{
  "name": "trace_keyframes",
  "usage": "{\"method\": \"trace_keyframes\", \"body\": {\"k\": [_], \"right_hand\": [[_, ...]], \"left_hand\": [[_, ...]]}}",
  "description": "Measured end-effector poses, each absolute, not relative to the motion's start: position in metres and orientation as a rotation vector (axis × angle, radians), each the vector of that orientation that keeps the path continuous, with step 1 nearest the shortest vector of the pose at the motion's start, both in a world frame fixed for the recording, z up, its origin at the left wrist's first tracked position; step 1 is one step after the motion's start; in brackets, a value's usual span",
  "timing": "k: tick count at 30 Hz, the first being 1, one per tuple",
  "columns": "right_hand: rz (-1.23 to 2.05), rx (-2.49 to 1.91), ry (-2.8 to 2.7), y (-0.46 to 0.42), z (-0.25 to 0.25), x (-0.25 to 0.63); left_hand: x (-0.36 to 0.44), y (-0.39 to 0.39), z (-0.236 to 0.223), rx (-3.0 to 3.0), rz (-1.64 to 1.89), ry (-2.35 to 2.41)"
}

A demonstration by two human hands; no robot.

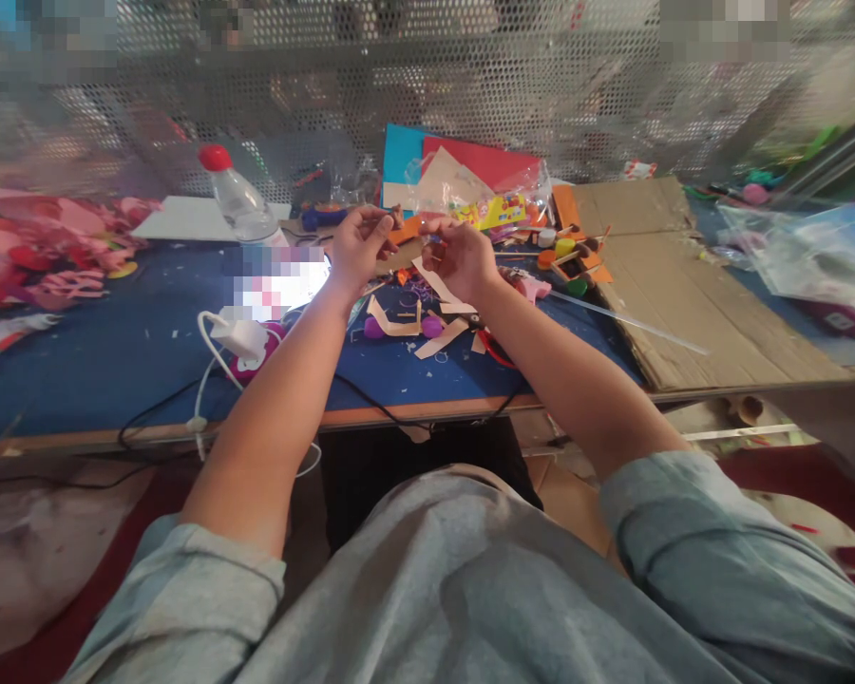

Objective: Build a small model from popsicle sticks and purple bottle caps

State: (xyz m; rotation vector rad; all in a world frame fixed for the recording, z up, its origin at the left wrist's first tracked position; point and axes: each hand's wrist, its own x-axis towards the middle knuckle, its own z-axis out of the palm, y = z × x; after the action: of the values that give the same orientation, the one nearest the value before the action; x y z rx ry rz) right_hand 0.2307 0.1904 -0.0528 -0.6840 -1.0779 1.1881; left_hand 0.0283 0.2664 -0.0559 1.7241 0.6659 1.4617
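Note:
Above the back middle of the blue table, my left hand (360,249) pinches the end of a small orange strip (407,229), which looks like paper or thin foam. My right hand (465,256) has its fingers curled at the strip's other end, closed on it. Below them on the table is a beige bent strip (393,328), with purple balls (379,328) at its lower corners. Cut beige pieces (442,339) and purple shreds (417,285) lie around it. Fine detail at the fingertips is too small to make out.
A red-capped bottle (242,199), a lit screen (285,285) and a white plug (240,334) with cables stand on the left. Pink pieces (35,247) are heaped far left. Orange parts and small pots (564,249) sit near the cardboard (705,294). Behind rises a perforated metal panel (342,85).

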Motion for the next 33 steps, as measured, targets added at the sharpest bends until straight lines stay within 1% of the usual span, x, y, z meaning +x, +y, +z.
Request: {"method": "trace_keyframes", "body": {"k": [3, 8, 13, 19, 22, 27, 33], "right_hand": [[1.329, -0.606, -0.93, 0.186, -0.045, 0.233], [1.349, -0.586, -0.924, 0.185, -0.044, 0.231], [1.086, -0.702, -1.036, 0.19, -0.052, 0.229], [0.616, -0.863, -1.572, 0.198, -0.067, 0.231], [0.422, -0.897, -1.717, 0.201, -0.07, 0.232], [0.308, -0.936, -1.676, 0.203, -0.071, 0.234], [0.297, -0.942, -1.667, 0.212, -0.078, 0.238]], "left_hand": [[0.029, 0.261, -0.054, 1.734, 1.404, 0.647], [0.03, 0.253, -0.051, 1.702, 1.307, 0.651], [0.031, 0.249, -0.05, 1.736, 1.262, 0.649], [0.036, 0.242, -0.048, 1.685, 1.233, 0.638], [0.039, 0.241, -0.049, 1.715, 1.224, 0.641], [0.041, 0.241, -0.05, 1.707, 1.177, 0.667], [0.039, 0.241, -0.051, 1.823, 1.137, 0.651]]}}
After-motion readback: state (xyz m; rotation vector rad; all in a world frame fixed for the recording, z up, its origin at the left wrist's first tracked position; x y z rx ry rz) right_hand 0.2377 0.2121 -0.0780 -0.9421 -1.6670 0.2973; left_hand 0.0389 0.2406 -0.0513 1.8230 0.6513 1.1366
